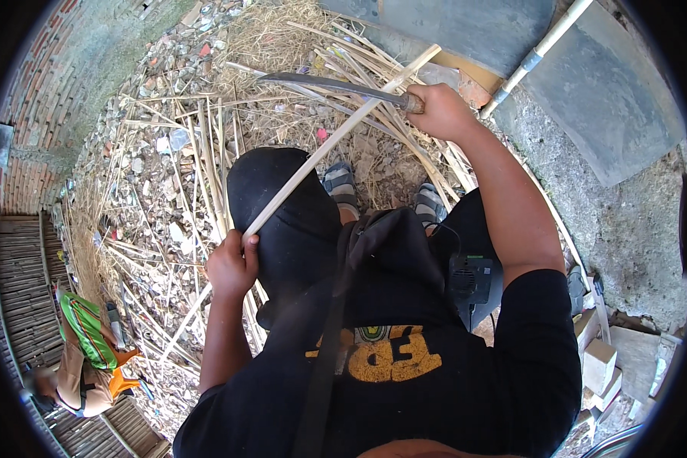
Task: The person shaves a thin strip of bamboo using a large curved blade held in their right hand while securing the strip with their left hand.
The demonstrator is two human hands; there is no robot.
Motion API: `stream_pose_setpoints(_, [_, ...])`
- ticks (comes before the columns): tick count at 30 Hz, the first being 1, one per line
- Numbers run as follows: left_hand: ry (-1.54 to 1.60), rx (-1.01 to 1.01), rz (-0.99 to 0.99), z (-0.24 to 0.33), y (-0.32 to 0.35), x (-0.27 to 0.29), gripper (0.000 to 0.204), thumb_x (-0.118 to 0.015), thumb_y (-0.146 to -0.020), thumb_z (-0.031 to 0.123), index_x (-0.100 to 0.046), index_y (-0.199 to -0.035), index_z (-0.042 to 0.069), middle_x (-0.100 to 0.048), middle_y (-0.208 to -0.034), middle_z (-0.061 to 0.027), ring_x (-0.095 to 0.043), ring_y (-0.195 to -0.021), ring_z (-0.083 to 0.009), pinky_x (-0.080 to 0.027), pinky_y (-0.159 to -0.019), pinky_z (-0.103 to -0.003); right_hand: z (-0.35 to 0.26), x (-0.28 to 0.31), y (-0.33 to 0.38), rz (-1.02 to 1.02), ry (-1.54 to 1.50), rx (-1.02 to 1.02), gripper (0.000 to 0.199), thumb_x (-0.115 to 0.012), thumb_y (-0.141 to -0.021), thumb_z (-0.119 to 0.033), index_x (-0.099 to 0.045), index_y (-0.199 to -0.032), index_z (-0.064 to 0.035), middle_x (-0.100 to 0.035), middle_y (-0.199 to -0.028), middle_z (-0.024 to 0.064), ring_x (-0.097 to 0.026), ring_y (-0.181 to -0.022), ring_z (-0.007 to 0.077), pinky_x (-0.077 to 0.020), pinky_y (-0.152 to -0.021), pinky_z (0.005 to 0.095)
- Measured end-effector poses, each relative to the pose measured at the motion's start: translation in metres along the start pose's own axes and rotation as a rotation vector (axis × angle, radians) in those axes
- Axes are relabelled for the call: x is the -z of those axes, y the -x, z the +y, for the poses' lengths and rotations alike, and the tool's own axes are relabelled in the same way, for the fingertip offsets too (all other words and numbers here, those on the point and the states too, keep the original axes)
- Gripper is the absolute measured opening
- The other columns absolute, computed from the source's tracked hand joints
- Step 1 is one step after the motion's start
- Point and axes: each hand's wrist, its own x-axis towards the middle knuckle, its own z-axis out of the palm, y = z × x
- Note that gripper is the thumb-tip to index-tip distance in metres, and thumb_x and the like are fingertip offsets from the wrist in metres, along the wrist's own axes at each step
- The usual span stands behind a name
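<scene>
My left hand (233, 263) is closed around a long pale bamboo strip (313, 162), which slants over my left knee. One end rises to the upper right; the other trails down past my wrist. In my right hand (439, 112) is the short handle of a machete (317, 82), its dark blade pointing left. Blade and strip cross near the strip's upper end, beyond my knees. Whether the edge has bitten into the strip, I cannot tell.
Several cut bamboo strips (206, 164) lie over the rubble around my sandalled feet. Dry shavings (271, 38) are heaped ahead. A pole (538, 55) leans by grey sheets (599, 99) on the right. At lower left, another person (84, 374) sits by a bamboo-slat wall (15, 267).
</scene>
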Motion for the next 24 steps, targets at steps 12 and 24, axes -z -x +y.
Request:
stream_pose_setpoints(12, [0.053, -0.061, 0.061, -0.006, 0.001, -0.005, 0.035, -0.060, -0.099, 0.035, -0.051, -0.080, 0.007, -0.058, -0.061, -0.0180, -0.060, -0.057, -0.0437, -0.045, -0.052, -0.052, -0.004, 0.011, 0.001, 0.001, 0.005, 0.058, 0.039, -0.076, -0.080, -0.026, -0.070, -0.112, -0.0052, -0.067, -0.081, 0.0241, -0.068, -0.081, 0.0403, -0.0529, -0.075, 0.0465])
stream_pose_setpoints(24, [0.028, 0.015, 0.022, 0.004, 0.001, 0.003, 0.034, -0.061, -0.098, 0.035, -0.050, -0.080, 0.008, -0.061, -0.064, -0.0180, -0.062, -0.060, -0.0440, -0.047, -0.055, -0.053, -0.002, 0.004, 0.001, 0.008, -0.048, 0.037, 0.034, -0.076, -0.078, -0.025, -0.070, -0.106, -0.0054, -0.069, -0.086, 0.0226, -0.067, -0.085, 0.0412, -0.0530, -0.077, 0.0471])
